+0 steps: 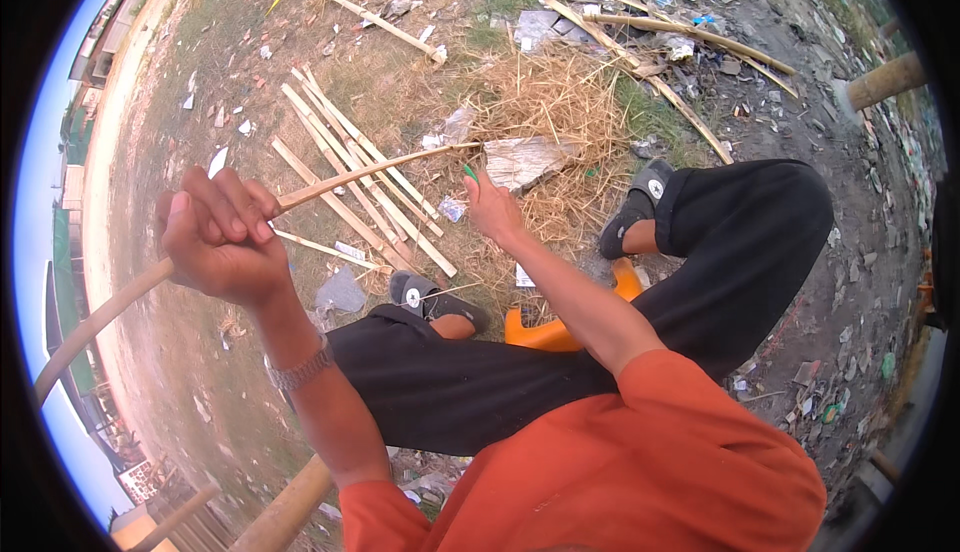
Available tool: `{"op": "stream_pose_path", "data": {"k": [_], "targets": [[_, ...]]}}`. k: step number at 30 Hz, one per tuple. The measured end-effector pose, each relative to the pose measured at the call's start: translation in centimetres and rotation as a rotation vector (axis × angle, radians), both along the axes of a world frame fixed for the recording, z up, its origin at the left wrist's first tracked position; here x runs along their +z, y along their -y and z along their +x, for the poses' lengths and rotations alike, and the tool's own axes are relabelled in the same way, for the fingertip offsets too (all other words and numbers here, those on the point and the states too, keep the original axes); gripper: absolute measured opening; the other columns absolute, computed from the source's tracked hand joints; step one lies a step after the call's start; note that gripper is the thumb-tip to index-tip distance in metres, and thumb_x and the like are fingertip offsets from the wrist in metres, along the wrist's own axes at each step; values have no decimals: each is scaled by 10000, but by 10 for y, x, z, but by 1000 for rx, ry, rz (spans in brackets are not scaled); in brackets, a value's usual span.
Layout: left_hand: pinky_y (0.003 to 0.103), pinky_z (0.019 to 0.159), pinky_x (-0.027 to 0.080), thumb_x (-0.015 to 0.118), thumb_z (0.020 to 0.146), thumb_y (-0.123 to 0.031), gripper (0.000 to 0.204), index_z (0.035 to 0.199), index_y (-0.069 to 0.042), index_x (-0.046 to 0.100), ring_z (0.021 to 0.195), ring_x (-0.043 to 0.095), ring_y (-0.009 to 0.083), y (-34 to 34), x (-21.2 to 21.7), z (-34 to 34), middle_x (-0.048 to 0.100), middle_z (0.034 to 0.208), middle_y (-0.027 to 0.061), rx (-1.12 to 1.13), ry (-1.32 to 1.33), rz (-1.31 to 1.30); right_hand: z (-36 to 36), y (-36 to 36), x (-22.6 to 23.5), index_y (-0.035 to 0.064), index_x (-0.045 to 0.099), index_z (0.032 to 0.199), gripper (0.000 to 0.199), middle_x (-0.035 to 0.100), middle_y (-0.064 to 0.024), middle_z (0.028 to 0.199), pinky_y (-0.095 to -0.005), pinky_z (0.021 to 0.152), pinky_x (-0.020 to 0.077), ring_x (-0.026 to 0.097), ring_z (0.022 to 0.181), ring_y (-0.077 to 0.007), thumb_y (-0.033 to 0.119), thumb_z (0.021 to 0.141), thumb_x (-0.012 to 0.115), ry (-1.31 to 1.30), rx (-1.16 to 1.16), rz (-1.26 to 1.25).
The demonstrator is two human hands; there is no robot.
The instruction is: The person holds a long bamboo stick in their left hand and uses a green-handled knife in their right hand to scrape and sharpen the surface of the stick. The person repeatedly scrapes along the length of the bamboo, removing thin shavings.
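Observation:
My left hand [222, 237] is closed around a long, thin bamboo strip [370, 172], raised at the left. One end of the strip runs out past the hand to the left edge. Its other end reaches a rough, pale wood block [525, 160] on the straw. Just below that end, my right hand [492, 210] is closed on a small green object [469, 171]. Only a bit of green shows between the fingers, so its kind is unclear. Several split bamboo strips [365, 157] lie side by side on the ground beyond my left foot.
A straw heap [550, 92] surrounds the block. Longer bamboo pieces [690, 27] lie among broken tile and litter at the far right. An orange plastic seat [545, 334] shows between my legs. Bamboo poles [885, 80] stick in at the right edge and lower left.

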State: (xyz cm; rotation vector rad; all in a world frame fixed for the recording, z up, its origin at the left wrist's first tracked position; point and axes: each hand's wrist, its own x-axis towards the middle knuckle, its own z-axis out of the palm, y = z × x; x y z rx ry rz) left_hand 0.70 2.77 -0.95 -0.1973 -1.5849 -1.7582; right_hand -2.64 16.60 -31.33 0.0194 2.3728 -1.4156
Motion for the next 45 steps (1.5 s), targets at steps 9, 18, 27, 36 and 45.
{"op": "stream_pose_path", "data": {"k": [9,18,27,36,45], "targets": [[262,338,338,403,844,-137,281,583,-130,298,313,285,104,12,1,-6,316,469,22,-190,-46,-19,-2,-1,34,22,530,973,465,605,-274,799,-547,709,427,598,798,-441,430,986,307,20,-35,43],[248,407,230,422,833,-154,306,561,-162,283,322,238,84,5,-2,-5,295,461,-8,-53,-31,7,51,8,177,-3,486,807,431,465,-122,575,-370,500,356,408,495,-248,354,1006,351,-241,168,-697],[243,421,253,388,840,-118,297,569,-143,267,325,224,88,2,0,-1,286,458,-4,165,-40,18,63,13,210,-4,545,852,446,546,-287,609,-539,584,418,563,628,-469,357,1001,329,-264,213,-278],[245,393,255,402,835,-78,299,567,-137,282,326,233,83,11,-3,-3,282,445,-1,235,-111,32,66,22,190,-10,574,840,436,563,-296,645,-539,601,427,560,644,-489,339,992,361,-292,120,-251],[253,395,247,401,834,-80,298,568,-137,279,326,225,82,5,-4,-2,286,442,-1,165,-124,21,60,21,191,-26,575,835,450,528,-267,628,-497,587,407,539,623,-460,331,994,352,-254,117,-269]]}}
